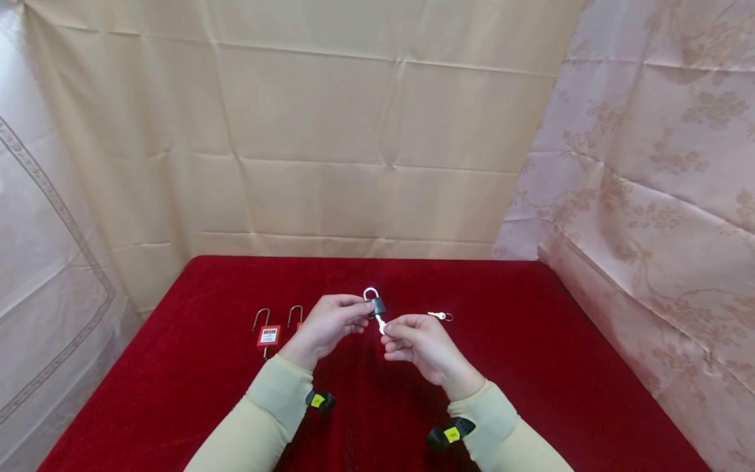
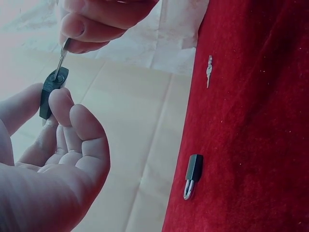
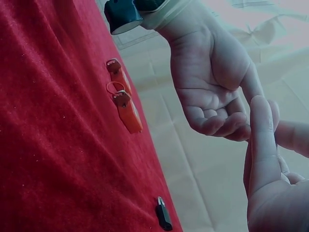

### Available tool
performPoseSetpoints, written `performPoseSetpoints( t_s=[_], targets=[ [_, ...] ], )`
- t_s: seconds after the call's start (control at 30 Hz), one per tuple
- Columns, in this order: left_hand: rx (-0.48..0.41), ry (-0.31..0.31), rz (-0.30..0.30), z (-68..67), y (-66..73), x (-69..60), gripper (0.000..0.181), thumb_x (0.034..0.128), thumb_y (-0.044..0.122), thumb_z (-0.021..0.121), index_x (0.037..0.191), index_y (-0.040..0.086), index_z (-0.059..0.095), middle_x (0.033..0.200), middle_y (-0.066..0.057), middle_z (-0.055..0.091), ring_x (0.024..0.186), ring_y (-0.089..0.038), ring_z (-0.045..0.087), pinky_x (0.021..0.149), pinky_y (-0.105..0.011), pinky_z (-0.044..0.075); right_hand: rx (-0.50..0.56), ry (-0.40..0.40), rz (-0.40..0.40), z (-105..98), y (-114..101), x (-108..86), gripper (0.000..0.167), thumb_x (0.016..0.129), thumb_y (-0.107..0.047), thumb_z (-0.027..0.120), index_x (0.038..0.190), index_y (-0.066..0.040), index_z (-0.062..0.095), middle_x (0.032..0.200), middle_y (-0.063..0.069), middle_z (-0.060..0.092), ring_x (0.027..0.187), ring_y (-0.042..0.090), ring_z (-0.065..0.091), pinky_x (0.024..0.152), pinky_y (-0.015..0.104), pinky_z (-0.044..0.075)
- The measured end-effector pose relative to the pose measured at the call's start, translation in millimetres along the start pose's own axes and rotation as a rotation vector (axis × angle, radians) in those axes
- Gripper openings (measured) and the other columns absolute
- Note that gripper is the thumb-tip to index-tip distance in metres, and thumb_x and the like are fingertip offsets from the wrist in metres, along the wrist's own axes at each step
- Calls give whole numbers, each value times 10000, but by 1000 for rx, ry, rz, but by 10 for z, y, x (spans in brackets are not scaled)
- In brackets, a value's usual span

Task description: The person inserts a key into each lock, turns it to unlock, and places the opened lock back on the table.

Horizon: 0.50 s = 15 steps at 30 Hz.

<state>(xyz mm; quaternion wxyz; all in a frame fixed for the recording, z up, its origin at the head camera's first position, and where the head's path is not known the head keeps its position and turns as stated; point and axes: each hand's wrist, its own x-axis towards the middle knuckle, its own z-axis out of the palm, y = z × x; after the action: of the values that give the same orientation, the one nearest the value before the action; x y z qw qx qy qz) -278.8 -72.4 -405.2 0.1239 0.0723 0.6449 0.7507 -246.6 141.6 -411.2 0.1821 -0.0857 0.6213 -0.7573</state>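
Note:
My left hand [image 1: 333,328] pinches a small dark padlock [image 1: 377,306] between thumb and fingers, its silver shackle pointing up and away in the head view. A silver key [image 1: 381,324] is in the keyhole, as the left wrist view shows. My right hand [image 1: 425,346] pinches the key's head between thumb and forefinger. In the left wrist view the padlock [image 2: 52,92] is held above the table, keyhole towards the right hand [image 2: 104,19]. The right wrist view shows both hands, but the fingers hide the padlock and key there.
Red padlocks [image 1: 269,335] with raised shackles lie on the red cloth [image 1: 519,367] at left, one partly behind my left hand. A second dark padlock [image 2: 194,169] lies on the cloth. Another key on a ring [image 1: 438,316] lies right of my hands. Curtains hang around the table.

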Motion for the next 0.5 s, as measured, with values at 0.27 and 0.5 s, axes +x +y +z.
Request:
performPoseSetpoints(
  t_s=[0.27,0.5],
  targets=[
    [6,-2,16,19,-1,-6,243,946,96,716,1107,-85,695,854,-65,709,756,-167,649,735,-317,562,29,-2,-5,25,5,-3,70,954,-58,686,991,0,701,852,123,717,713,170,703,752,375,612],
    [13,22,9,42,-9,-6,232,927,88,731,1085,-79,700,820,-65,699,742,-178,643,718,-313,561,35,-12,-18,38,18,-4,96,955,-48,686,1001,35,683,844,122,710,717,165,703,734,362,614]
  ],
)
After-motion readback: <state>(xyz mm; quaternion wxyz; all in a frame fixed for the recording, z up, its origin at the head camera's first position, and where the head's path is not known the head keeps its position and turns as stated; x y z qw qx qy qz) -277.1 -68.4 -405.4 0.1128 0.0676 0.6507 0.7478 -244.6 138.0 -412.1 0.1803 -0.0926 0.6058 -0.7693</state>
